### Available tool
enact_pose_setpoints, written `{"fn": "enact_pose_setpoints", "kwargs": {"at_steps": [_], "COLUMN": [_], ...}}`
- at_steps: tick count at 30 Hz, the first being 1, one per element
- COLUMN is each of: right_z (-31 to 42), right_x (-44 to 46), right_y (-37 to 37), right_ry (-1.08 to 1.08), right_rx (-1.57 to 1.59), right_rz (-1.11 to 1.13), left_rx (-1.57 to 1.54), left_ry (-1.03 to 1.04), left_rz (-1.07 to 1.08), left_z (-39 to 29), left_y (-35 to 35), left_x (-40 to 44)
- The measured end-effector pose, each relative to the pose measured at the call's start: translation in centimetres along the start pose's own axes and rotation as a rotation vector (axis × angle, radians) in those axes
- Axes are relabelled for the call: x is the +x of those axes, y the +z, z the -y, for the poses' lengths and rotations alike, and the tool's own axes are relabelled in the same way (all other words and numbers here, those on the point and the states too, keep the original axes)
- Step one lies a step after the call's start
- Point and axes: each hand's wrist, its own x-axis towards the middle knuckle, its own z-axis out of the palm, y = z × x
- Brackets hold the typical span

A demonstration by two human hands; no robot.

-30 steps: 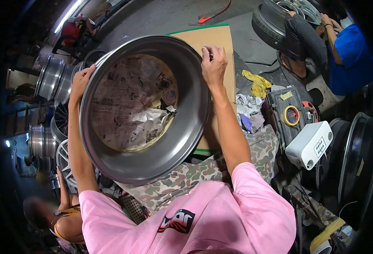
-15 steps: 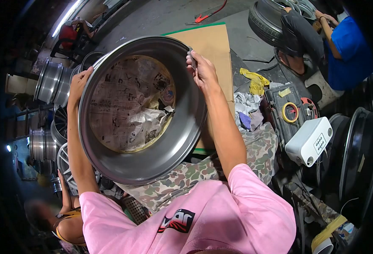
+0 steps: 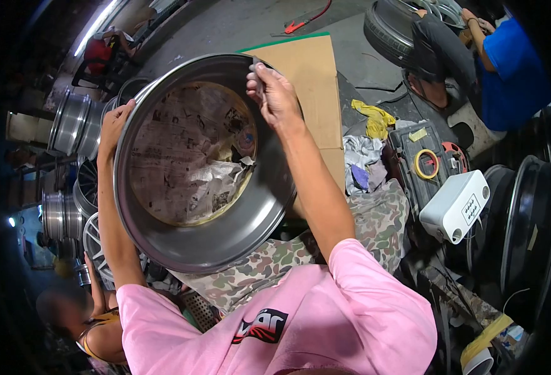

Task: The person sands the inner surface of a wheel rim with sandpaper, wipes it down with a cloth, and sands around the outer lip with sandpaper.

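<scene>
Head view: my right grip (image 3: 274,97), pinching a small grey piece (image 3: 255,62), has swept leftward over the wheel rim (image 3: 175,249), apparently reaching another stretch; the rim sits between it and my left grip (image 3: 114,127), clasping the edge

Fisheye view, edges curved and vignetted to black. A bright tube light (image 3: 96,27) glares at eleven o'clock; a small lamp (image 3: 12,222) glows at nine. Soft highlights cross the wheel rim (image 3: 238,215); the lower-left head (image 3: 63,309) is blurred.
</scene>
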Motion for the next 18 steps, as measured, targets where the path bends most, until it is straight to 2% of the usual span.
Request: {"fn": "enact_pose_setpoints", "kwargs": {"at_steps": [1,4,7,12,15,18], "right_z": [-0.2,-0.7,0.1,2.2,3.4,3.8], "right_x": [-0.3,-0.8,-2.2,-1.9,-1.3,-2.2], "right_y": [0.6,-1.1,-5.1,-7.6,-7.6,-6.9], "right_ry": [-0.030,-0.105,-0.047,0.014,-0.099,-0.409], "right_rx": [0.004,0.005,-0.030,-0.229,-0.462,-0.934], "right_rz": [0.023,-0.089,-0.269,-0.234,-0.192,-0.241], "left_rx": [-0.011,0.013,0.008,0.017,0.013,0.015], "left_ry": [0.000,0.017,0.055,0.077,0.091,0.043], "left_rz": [0.003,0.010,-0.015,-0.034,-0.038,-0.052], "left_z": [-0.1,0.5,0.2,1.1,2.1,1.4], "left_y": [0.0,-0.2,0.1,-0.1,-0.3,-0.2], "left_x": [-0.1,0.2,-0.2,-0.2,-0.4,-1.4]}}
